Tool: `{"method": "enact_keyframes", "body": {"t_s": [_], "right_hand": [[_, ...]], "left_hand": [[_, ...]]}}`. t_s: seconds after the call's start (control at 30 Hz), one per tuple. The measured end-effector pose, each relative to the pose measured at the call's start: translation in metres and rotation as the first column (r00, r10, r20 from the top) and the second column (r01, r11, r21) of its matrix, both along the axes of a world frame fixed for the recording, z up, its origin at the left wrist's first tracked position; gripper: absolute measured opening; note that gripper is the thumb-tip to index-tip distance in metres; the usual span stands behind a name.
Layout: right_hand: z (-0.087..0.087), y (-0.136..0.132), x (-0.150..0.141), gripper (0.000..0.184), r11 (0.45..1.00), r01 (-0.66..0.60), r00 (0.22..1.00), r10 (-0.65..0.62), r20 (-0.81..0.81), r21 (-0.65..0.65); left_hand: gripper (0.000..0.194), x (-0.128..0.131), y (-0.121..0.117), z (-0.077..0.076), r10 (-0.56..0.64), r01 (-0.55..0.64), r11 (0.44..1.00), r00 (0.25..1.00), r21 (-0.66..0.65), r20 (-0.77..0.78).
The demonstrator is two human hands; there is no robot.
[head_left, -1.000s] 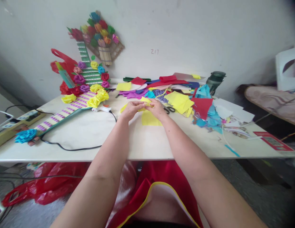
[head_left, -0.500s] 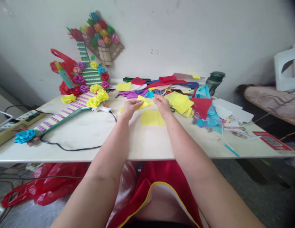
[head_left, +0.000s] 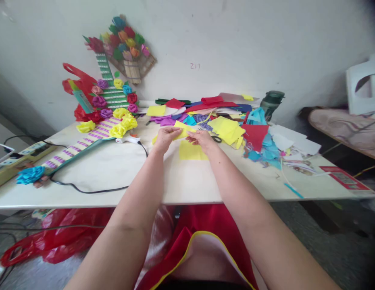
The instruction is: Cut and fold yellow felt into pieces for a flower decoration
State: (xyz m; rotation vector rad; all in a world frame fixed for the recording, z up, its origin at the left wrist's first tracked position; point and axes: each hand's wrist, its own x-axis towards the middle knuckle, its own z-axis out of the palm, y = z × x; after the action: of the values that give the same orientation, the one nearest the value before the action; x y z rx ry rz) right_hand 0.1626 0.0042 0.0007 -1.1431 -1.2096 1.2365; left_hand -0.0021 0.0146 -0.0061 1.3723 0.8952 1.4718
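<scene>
The left hand (head_left: 165, 138) pinches a folded yellow sheet (head_left: 181, 127) over the middle of the worktop (head_left: 187, 185), its long side going left to right. The right hand (head_left: 203, 140) meets its right end; I can't tell if those fingers (head_left: 192, 136) grip. A yellow square (head_left: 190, 152) lies nearer the front edge, scissors (head_left: 217, 139) just beside the right hand.

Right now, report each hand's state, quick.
Left hand: closed, pinching a yellow piece.
Right hand: fingers curled at that piece's right edge; whether they grip it cannot be told.
</scene>
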Motion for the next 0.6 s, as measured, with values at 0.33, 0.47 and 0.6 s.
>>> {"method": "enact_keyframes", "body": {"t_s": [0.33,0.47,0.6], "right_hand": [[0.0058,-0.0062,-0.0044,0.026,0.996,0.086,0.996,-0.086,-0.001,-0.002],[0.0072,-0.0068,-0.0035,0.023,0.999,0.049,0.998,-0.049,-0.025,-0.014],[0.0057,-0.0012,0.0033,0.031,1.000,0.003,0.995,-0.004,-0.097,-0.010]], "left_hand": [[0.043,0.0002,0.0022,-0.0020,-0.005,0.005,1.000,1.000,-0.003,-0.010],[0.056,0.0003,0.0010,0.0002,-0.049,0.049,0.999,0.998,0.009,0.041],[0.079,-0.0008,-0.0027,0.0038,-0.131,0.128,0.990,0.990,0.063,0.057]]}}
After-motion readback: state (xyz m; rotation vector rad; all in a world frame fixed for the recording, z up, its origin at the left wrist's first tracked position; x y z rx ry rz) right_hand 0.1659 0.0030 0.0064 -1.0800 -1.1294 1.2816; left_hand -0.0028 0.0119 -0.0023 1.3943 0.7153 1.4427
